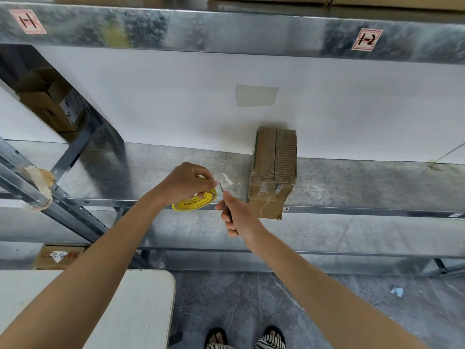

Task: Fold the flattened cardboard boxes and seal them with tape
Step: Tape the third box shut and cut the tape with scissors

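Yellow-cored tape roll gripped by your left hand fingers, pulling the tape tight. Your right hand fingers clenched round blade, tip at 12 o'clock against clear tape strip, likely for cutting. Strip runs toward 3 o'clock to cardboard box, folded, on metal shelf edge.

High above the cardboard box runs a metal beam with two white stickers with red edges. The left sticker, up and far left of the box, says "1-1" in black pen. The right sticker, up and right of the box, says "1-2". The yellow tape roll, just left of the box, has red print too small to read. The low brown box, down and far left, has red letters and a scribbled label, upside down and not readable.
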